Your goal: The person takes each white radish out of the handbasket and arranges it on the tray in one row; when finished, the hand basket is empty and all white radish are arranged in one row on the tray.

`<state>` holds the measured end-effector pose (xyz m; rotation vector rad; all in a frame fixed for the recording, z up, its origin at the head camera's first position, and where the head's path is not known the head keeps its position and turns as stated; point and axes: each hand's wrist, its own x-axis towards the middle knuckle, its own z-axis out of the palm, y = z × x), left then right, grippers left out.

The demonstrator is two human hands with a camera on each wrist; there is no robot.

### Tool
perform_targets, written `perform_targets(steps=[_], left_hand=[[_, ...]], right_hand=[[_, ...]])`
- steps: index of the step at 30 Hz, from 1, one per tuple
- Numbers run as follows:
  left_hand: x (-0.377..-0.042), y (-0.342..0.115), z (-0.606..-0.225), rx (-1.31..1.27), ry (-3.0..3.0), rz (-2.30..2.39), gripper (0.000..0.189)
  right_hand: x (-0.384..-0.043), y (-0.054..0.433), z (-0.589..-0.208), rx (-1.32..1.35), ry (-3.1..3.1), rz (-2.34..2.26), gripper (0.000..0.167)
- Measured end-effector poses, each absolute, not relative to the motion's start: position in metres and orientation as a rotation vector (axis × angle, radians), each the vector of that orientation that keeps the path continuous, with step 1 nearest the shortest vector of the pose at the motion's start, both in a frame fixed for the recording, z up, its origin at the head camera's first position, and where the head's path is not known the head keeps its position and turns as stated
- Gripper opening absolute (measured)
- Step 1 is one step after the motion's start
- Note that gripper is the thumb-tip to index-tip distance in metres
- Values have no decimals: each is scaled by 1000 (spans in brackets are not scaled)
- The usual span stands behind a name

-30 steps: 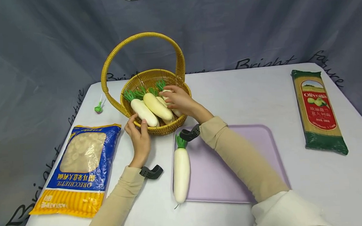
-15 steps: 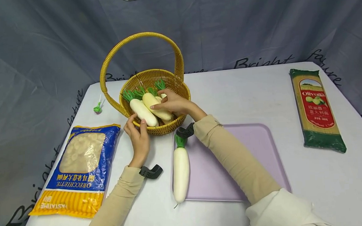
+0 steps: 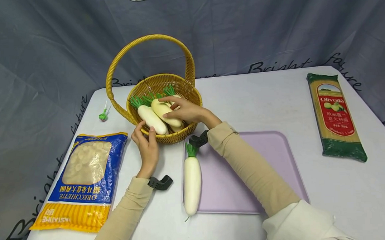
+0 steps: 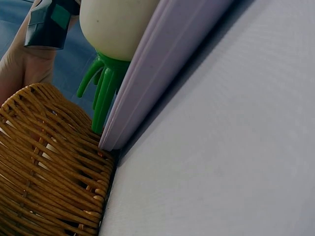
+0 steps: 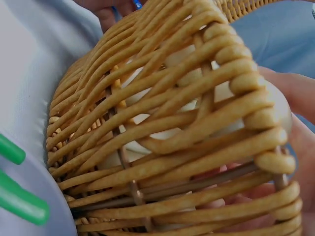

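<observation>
Reaching into the wicker basket (image 3: 172, 138), we have our right hand (image 3: 188, 111) over the pale-yellow daikon (image 3: 159, 109) lying on top of the pile, thumb and fingers spread, no firm hold visible. Best bet, we'd judge: bring thumb and fingers down either side of its thick middle, without snagging leaf tops or nudging the white daikon (image 3: 152, 120) just beside it. Our left hand (image 3: 149, 150), fingers relaxed, touches the near rim; we'd brace there against tipping. Mind our right sleeve (image 3: 252, 164) above the lilac tray (image 3: 221, 190), where another white daikon (image 3: 192, 186) lies along the left edge.
</observation>
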<state>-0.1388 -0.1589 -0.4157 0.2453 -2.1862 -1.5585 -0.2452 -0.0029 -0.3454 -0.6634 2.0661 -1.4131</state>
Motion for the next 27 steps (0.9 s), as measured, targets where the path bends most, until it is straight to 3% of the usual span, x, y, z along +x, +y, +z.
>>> perform_targets(steps=[8, 27], left_hand=[[-139, -159, -416, 241, -2180, -1558, 39], [-140, -159, -417, 231, -2183, -1570, 40]], right_hand=[[-246, -2, -345, -627, 1860, -1522, 41], [-252, 1, -344, -483, 1481, -1695, 43]])
